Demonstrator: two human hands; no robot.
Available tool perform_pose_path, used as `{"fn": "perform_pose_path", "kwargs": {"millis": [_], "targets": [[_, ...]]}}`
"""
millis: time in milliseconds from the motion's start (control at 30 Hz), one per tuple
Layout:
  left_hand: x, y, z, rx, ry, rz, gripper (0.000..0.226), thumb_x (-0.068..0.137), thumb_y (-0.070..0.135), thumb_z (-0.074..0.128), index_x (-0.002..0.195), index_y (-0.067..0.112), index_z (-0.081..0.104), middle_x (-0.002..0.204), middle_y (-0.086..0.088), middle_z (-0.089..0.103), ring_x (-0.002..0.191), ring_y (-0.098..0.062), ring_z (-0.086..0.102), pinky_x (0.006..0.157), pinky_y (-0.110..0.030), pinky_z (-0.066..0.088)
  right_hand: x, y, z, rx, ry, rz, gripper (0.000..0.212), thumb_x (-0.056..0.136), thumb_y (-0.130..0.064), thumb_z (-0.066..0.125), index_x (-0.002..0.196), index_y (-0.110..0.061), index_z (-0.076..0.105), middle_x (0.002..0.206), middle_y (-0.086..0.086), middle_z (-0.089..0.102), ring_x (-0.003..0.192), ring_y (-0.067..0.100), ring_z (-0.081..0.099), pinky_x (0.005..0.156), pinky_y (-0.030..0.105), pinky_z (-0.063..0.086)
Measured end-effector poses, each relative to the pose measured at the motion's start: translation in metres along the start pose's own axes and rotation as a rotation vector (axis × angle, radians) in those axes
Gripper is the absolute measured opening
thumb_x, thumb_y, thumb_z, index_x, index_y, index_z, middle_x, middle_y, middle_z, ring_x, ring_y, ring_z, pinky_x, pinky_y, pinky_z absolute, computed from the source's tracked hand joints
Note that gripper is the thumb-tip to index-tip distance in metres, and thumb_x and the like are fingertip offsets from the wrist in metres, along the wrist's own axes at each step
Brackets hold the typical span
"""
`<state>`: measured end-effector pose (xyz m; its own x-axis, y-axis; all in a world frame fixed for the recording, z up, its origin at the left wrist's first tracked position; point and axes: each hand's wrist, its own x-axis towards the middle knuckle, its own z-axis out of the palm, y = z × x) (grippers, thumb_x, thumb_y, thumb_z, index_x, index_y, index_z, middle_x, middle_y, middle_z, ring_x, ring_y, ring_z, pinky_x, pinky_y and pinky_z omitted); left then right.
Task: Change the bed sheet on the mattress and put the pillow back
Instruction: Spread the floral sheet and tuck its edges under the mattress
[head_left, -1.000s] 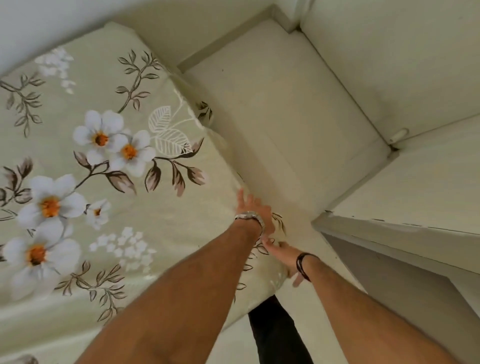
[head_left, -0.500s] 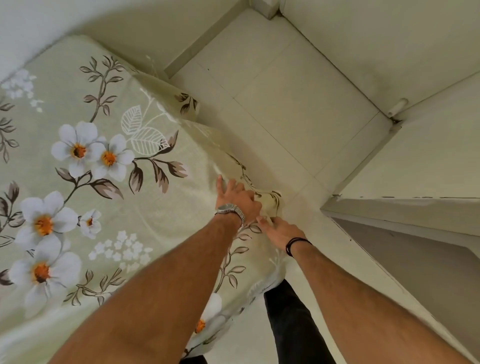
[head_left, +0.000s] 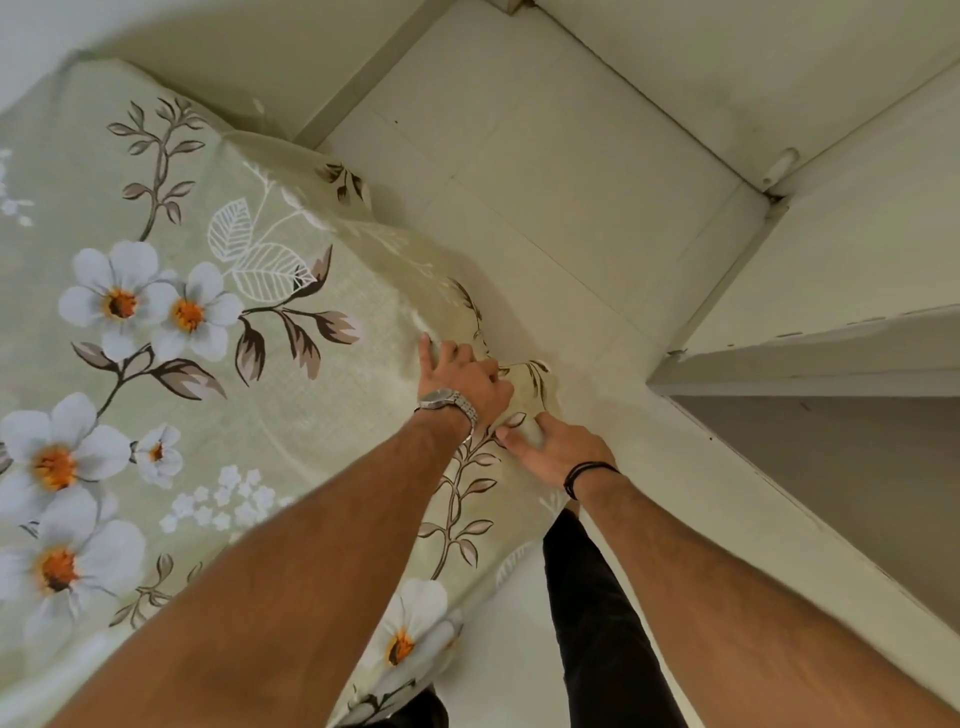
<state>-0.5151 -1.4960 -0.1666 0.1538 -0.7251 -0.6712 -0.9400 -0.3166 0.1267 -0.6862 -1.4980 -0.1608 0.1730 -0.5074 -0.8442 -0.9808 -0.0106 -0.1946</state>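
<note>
Currently, the bed sheet (head_left: 218, 364) covers the mattress and fills the left half of the head view. It is pale green fabric printed with white flowers with orange centres and brown leafy stems. Its top lies mostly flat; along the right edge the cloth hangs loose over the mattress side, and a bunched fold of it stands out at the near corner between the two hands.

The left hand (head_left: 460, 374) rests on the sheet at that corner. The index finger is extended along the cloth and the remaining fingers curl over the gathered fold; whether they clamp it cannot be determined. A metal wristwatch (head_left: 449, 401) sits on the left wrist. The right hand (head_left: 550, 444) is just beside it, lower on the corner, with the thumb laid against the fabric and the fingers wrapped round the hanging edge, gripping it. A black cord bracelet (head_left: 587, 475) circles the right wrist.

Below the hands, a leg in dark trousers (head_left: 592, 613) stands beside the mattress corner. The floor (head_left: 545, 182) consists of large cream tiles with thin joints. Pale walls (head_left: 727, 62) enclose it at the top and right, and a cream door panel or cabinet edge (head_left: 810, 364) projects from the right.
</note>
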Motion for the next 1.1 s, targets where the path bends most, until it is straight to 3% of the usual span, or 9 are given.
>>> {"fn": "perform_pose_path", "kwargs": {"millis": [167,300,400,500,633,733,833,900,1100], "targets": [[-0.009,-0.006,0.003,-0.003,0.026,0.001,0.048,0.095,0.052,0.031,0.125,0.032,0.063,0.140,-0.008,0.051,0.142,-0.031,0.030,0.121,-0.065,-0.006,-0.011,0.000,0.010,-0.017,0.046,-0.008,0.085,0.069,-0.102,0.022,0.109,-0.034,0.055,0.092,0.001,0.064,0.091,0.028,0.064,0.080,0.038,0.052],[-0.003,-0.005,-0.004,0.005,-0.103,-0.007,0.050,0.097,0.053,0.032,0.136,0.037,0.058,0.150,-0.005,0.044,0.149,-0.031,0.021,0.119,-0.066,-0.011,-0.014,0.004,0.002,0.004,-0.082,0.000,0.113,0.061,-0.108,0.015,0.147,-0.038,0.039,0.129,0.007,0.064,0.117,0.033,0.061,0.100,0.047,0.050],[0.002,-0.007,-0.018,-0.083,-0.167,-0.001,0.048,0.095,0.055,0.042,0.140,0.044,0.054,0.157,0.000,0.039,0.152,-0.030,0.018,0.116,-0.066,-0.014,-0.011,-0.009,-0.018,-0.078,-0.185,0.032,0.104,0.074,-0.099,0.027,0.158,-0.037,0.021,0.146,0.008,0.057,0.128,0.034,0.057,0.105,0.047,0.047],[-0.008,-0.020,-0.028,-0.493,0.089,-0.003,0.047,0.095,0.038,0.055,0.142,0.038,0.052,0.158,0.003,0.039,0.146,-0.024,0.035,0.124,-0.057,0.011,-0.001,-0.049,-0.036,-0.280,-0.090,-0.069,0.087,0.090,-0.063,0.054,0.160,-0.029,0.014,0.156,0.008,0.042,0.134,0.035,0.052,0.104,0.047,0.047],[-0.047,-0.050,-0.013,-0.759,0.587,-0.414,0.032,0.091,0.020,0.056,0.123,0.023,0.056,0.124,0.002,0.056,0.108,-0.013,0.046,0.095,-0.040,0.050,0.012,-0.117,-0.047,-0.249,0.000,-0.356,0.065,0.095,-0.028,0.060,0.151,-0.015,0.031,0.151,0.012,0.039,0.127,0.038,0.054,0.100,0.044,0.048],[-0.089,-0.064,0.039,-0.807,0.574,-0.722,0.015,0.093,0.031,0.054,0.104,0.026,0.046,0.097,0.008,0.055,0.089,-0.014,0.050,0.086,-0.043,0.053,0.026,-0.132,-0.055,-0.384,-0.191,-0.279,0.069,0.094,-0.018,0.063,0.152,-0.002,0.029,0.147,0.018,0.047,0.131,0.038,0.054,0.101,0.042,0.048],[-0.134,-0.047,0.099,-0.822,0.435,-0.786,0.034,0.091,0.060,0.051,0.104,0.030,0.044,0.099,0.010,0.052,0.090,-0.014,0.051,0.090,-0.044,0.051,0.034,-0.103,-0.070,-0.676,-0.541,-0.046,0.063,0.089,-0.016,0.075,0.142,0.003,0.048,0.137,0.022,0.059,0.121,0.041,0.063,0.090,0.047,0.058],[-0.157,-0.023,0.125,-0.780,0.389,-0.750,0.063,0.081,0.082,0.045,0.116,0.030,0.047,0.113,0.011,0.049,0.102,-0.014,0.047,0.096,-0.040,0.046,0.030,-0.071,-0.070,-0.893,-0.633,0.049,0.072,0.089,-0.021,0.079,0.149,-0.005,0.043,0.146,0.024,0.053,0.120,0.038,0.064,0.100,0.049,0.055],[-0.185,0.057,0.164,-0.598,0.332,-0.677,0.094,0.061,0.086,0.065,0.135,0.032,0.045,0.135,0.005,0.045,0.125,-0.021,0.045,0.108,-0.043,0.041,0.017,0.010,-0.033,-0.864,-0.210,-0.253,0.040,0.086,-0.030,0.078,0.121,-0.018,0.063,0.116,0.003,0.070,0.106,0.025,0.068,0.087,0.036,0.056]]}}
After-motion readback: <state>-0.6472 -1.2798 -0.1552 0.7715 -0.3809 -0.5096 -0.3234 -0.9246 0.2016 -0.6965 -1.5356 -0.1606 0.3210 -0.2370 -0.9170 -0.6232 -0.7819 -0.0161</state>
